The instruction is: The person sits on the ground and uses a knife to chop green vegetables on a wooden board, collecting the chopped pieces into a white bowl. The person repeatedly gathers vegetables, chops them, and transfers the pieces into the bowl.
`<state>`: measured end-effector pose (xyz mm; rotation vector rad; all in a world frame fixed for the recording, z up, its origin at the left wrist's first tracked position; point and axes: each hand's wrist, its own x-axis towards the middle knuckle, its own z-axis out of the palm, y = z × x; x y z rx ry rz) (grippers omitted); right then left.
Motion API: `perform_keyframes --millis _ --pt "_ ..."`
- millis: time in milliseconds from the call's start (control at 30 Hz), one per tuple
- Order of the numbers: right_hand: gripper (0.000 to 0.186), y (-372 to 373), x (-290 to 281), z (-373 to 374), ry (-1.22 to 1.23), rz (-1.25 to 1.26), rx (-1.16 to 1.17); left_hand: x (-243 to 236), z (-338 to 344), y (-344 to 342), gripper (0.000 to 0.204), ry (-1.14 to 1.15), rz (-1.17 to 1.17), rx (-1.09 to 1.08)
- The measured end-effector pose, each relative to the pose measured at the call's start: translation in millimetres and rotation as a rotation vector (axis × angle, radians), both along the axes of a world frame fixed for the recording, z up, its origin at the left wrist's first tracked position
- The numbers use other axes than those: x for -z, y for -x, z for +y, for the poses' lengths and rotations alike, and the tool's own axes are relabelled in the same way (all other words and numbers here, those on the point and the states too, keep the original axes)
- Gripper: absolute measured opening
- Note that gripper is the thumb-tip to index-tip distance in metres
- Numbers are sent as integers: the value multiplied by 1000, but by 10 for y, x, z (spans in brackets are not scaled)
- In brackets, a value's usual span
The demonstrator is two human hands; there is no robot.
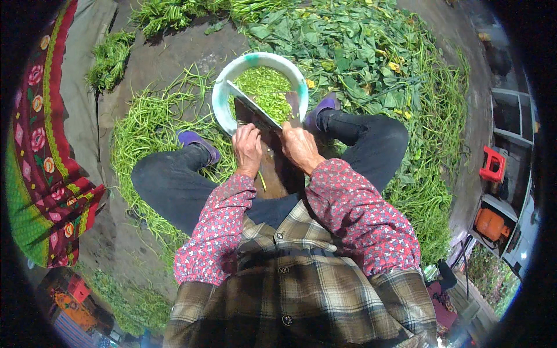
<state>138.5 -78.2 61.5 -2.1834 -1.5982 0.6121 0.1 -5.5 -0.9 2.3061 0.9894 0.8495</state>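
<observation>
My right hand (299, 145) grips the handle of a broad cleaver (250, 104), whose blade slants up and left over a pale green basin (221, 100). Chopped green stems (268, 91) fill the basin. My left hand (248, 148) lies knuckles-up on a dark wooden board (279, 171) right beside the blade, fingers curled down; what is under them is hidden. The board leans between my knees with its far end at the basin. One loose green stem (262, 180) lies on the board near my left wrist.
Long green stems (152, 122) are spread on the ground to the left and under my legs, and a large heap of leafy greens (371, 55) lies beyond and to the right. A patterned red and green cloth (40, 162) lies at far left. A red stool (493, 164) stands at right.
</observation>
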Motion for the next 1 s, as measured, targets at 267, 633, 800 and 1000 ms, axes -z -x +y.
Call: perform_keyframes --millis 267,633,800,1000 --pt "6 164 -318 -102 178 -136 -135 211 16 67 13 -2 -41 -52" --pt "13 38 -149 -13 10 5 -11 70 65 18 22 116 -35 -53" --pt "10 180 -360 -199 91 -96 -119 186 24 92 30 73 -57 -34" --pt "5 285 -44 11 88 -123 -66 177 27 52 21 37 -39 -9"
